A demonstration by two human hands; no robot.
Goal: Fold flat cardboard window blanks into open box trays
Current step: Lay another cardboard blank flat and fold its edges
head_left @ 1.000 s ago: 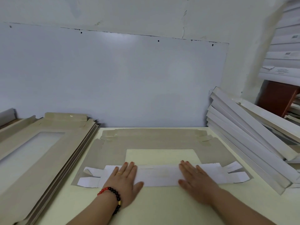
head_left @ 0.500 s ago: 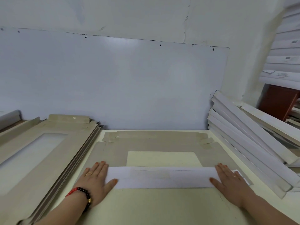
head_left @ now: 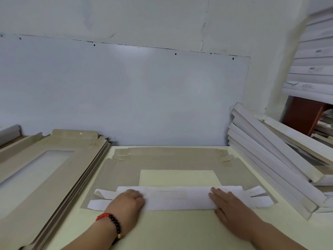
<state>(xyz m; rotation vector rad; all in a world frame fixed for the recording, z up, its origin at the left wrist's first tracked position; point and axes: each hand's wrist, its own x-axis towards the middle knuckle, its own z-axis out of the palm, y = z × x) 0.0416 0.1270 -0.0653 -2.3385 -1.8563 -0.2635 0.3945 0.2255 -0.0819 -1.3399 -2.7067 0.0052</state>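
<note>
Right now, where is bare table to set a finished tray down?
Bare table lies between the two forearms, nearer than the blank. The left is crowded by the stack of flat blanks, the right by folded trays.

both forearms reach forward from the bottom edge, well apart. the left hand [head_left: 126, 202] lies palm down, its fingers bent at the knuckles and tucked forward, a ring on one finger and a red-and-black bead bracelet [head_left: 111, 224] round the wrist. the right hand [head_left: 228, 202] lies flat, palm down, fingers straight and close together, pointing forward and slightly left.
</note>
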